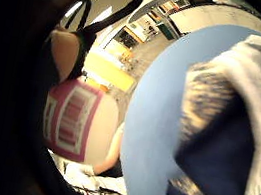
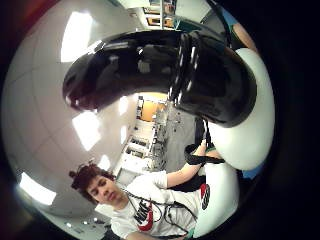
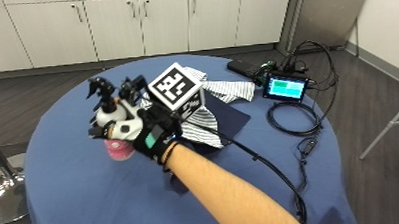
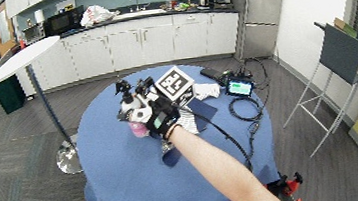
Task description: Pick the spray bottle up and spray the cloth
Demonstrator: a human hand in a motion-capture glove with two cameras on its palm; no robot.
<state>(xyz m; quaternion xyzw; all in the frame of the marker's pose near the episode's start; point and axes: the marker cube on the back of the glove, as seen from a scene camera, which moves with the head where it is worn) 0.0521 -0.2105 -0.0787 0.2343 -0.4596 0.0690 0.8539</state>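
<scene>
The gloved right hand [image 3: 150,133] is wrapped around the spray bottle [image 3: 113,126] and holds it upright, lifted off the blue table [image 3: 69,191] — white body, pink label at the bottom, black trigger head on top. The cloth [image 3: 215,104], striped and partly dark blue, lies crumpled on the table just beyond the hand, toward the far side. The nozzle seems to point away from the cloth, off to the side — so I'd guess the bottle needs turning toward the fabric before any squeeze of the trigger
</scene>
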